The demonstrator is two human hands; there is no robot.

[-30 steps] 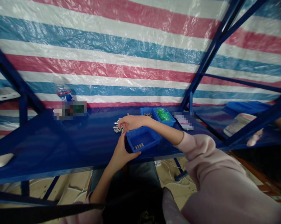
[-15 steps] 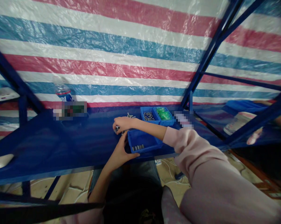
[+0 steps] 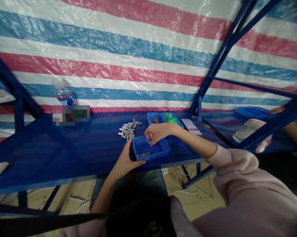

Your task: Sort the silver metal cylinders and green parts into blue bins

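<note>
My left hand (image 3: 125, 160) grips the left end of a blue plastic tray (image 3: 165, 152), with its thumb along the front wall. Inside, a short row of small metal cylinders (image 3: 143, 154) stands along the near left side. My right hand (image 3: 156, 134) is over the tray with its fingers pinched. Only a sliver of a small metal cylinder (image 3: 149, 142) shows at its fingertips, mostly hidden. Just beyond the tray's left corner, a loose pile of metal cylinders (image 3: 127, 129) lies on the blue table.
Behind the tray stand a blue bin of small metal parts (image 3: 153, 120) and another with green pieces (image 3: 170, 119). A phone (image 3: 191, 126) lies to their right. At the back left is a plastic bottle (image 3: 63, 95). Blue frame bars (image 3: 212, 74) rise at right, with another person's arm (image 3: 295, 133) beyond.
My right hand has moved right, from the pile of cylinders to above the tray, uncovering the pile. My left hand keeps its grip on the tray.
</note>
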